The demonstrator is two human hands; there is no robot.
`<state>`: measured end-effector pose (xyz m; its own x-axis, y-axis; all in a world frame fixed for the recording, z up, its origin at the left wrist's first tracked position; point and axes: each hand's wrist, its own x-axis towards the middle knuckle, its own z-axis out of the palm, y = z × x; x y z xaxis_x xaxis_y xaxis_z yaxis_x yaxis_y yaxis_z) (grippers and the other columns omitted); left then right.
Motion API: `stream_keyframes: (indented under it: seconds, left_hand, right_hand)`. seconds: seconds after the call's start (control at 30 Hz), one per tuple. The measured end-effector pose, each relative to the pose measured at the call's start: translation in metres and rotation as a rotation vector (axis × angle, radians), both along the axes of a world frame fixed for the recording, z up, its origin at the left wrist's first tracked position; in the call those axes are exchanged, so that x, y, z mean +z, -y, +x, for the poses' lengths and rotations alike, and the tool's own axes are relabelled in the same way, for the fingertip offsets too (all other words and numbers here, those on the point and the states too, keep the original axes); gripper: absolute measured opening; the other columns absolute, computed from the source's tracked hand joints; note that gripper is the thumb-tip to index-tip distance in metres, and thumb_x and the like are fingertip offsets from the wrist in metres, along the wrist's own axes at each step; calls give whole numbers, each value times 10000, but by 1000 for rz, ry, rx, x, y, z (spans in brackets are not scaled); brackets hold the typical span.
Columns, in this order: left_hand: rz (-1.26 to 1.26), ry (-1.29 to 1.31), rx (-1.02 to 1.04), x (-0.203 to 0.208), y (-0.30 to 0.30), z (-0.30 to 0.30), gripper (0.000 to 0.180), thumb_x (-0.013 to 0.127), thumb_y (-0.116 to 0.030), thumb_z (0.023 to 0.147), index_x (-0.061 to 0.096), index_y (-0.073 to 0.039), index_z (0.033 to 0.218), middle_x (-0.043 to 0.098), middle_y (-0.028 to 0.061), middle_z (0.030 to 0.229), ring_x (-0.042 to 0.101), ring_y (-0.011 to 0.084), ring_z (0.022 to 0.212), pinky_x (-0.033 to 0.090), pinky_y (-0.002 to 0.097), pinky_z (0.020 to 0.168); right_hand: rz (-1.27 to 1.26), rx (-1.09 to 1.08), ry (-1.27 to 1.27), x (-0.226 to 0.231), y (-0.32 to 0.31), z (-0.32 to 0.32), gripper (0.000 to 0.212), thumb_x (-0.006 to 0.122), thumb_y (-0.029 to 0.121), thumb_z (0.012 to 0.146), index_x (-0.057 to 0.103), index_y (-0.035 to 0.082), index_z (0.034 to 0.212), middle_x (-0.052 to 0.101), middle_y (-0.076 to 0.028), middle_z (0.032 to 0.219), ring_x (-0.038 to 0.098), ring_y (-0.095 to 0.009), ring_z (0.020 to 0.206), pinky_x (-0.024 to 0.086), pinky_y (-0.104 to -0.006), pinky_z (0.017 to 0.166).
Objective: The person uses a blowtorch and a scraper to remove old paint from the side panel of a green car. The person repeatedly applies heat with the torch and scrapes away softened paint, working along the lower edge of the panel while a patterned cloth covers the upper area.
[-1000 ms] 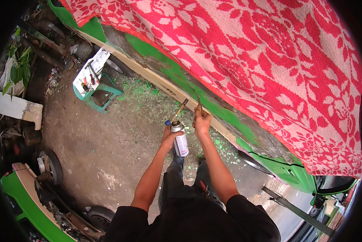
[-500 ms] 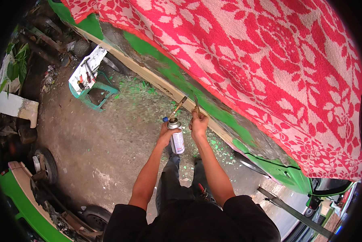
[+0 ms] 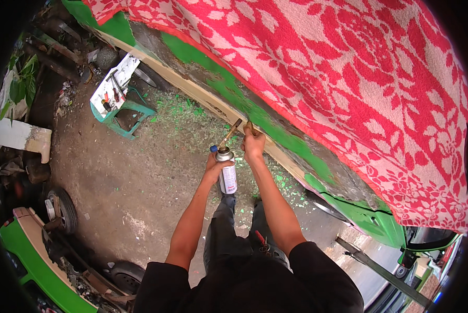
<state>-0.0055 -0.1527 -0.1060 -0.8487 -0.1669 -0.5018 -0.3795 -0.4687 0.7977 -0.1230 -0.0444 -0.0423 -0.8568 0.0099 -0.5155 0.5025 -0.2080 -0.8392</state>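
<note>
My left hand (image 3: pixel 213 169) is wrapped round the neck of a white gas canister (image 3: pixel 227 180) with a blowtorch head (image 3: pixel 228 135) on top. The metal torch tube slants up to the right, its tip close to the beige lower strip of a green vehicle panel (image 3: pixel 234 99). My right hand (image 3: pixel 253 146) grips the tan handle of a scraper (image 3: pixel 249 127), held up against the panel's lower part just right of the nozzle. Its blade is hard to make out now. Along the panel, paint is stripped in patches to grey-brown.
A red and pink floral cloth (image 3: pixel 327 78) drapes over the vehicle. Green paint flakes (image 3: pixel 181 107) litter the concrete floor. On the left, a teal stool (image 3: pixel 127 120) bears a white board with hand tools. Car parts and wheels (image 3: pixel 62 211) lie at lower left.
My right hand has moved slightly up and left with the scraper, whose blade showed plainly before. The torch and canister have shifted slightly upward in view.
</note>
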Motion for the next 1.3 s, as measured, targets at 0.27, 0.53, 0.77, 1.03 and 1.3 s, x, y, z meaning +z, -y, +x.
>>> stream_keyframes:
  seconds: [0.27, 0.53, 0.77, 1.03, 1.3]
  left_hand:
    - [-103, -1, -2, 4, 5, 23, 427, 772, -27, 628, 613, -33, 1024, 689, 85, 914, 673, 209, 863, 508, 357, 820]
    - [-49, 42, 73, 28, -29, 59, 514, 775, -10, 621, 553, -43, 1084, 671, 94, 953, 666, 235, 902, 516, 387, 829]
    - [-110, 25, -121, 65, -92, 89, 450, 794, -18, 614, 598, -56, 1017, 684, 69, 893, 670, 200, 834, 521, 373, 780]
    - [-144, 43, -236, 111, -214, 109, 428, 803, 9, 610, 600, -74, 978, 660, 36, 895, 653, 187, 843, 508, 365, 779]
    - [-116, -57, -175, 138, -327, 126, 325, 787, -18, 637, 621, -53, 914, 668, 41, 848, 652, 167, 788, 510, 348, 719]
  right_hand:
    - [-11, 59, 36, 3, 6, 17, 210, 627, 162, 922, 523, 64, 768, 418, 31, 534, 343, -85, 377, 271, -285, 343]
    - [-281, 407, 308, 46, -126, 50, 238, 593, 250, 949, 464, 129, 790, 280, 79, 517, 211, -41, 390, 154, -224, 350]
    - [-711, 178, 477, 55, -241, 119, 322, 573, 369, 962, 492, 133, 759, 277, 76, 449, 195, -57, 343, 151, -224, 320]
    - [-625, 90, 252, 79, -343, 150, 291, 563, 341, 967, 457, 133, 793, 265, 66, 461, 205, -55, 363, 161, -234, 343]
    - [-650, 58, 236, 82, -445, 186, 337, 540, 397, 977, 465, 133, 782, 262, 61, 467, 205, -58, 375, 162, -231, 349]
